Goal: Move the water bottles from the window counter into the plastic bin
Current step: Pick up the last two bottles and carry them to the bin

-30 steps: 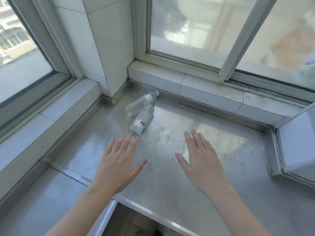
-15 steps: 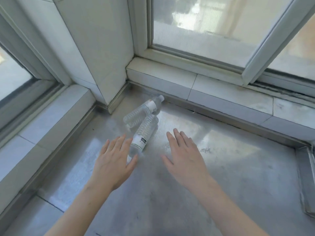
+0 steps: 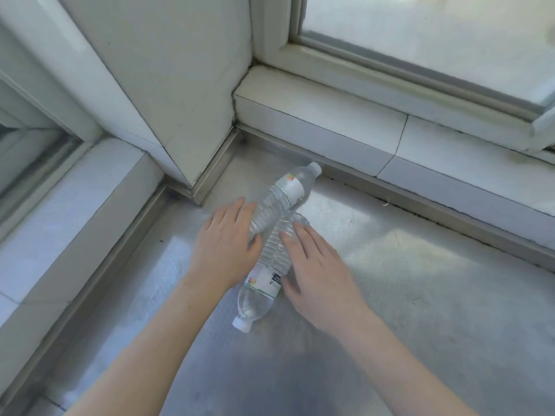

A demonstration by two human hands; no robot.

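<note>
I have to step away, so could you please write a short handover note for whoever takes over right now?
Left hand: open, fingers at the base end of the far bottle, no grip closed yet.
Right hand: open, fingers resting along the near bottle, no grip closed yet.
Both bottles lie on their sides on the metal counter near the window corner, the far one overlapping the near one; the far cap points to the window, the near cap toward the person.
Done: nothing moved.
Left: pick up both bottles and put them in the bin, which is out of view.
</note>
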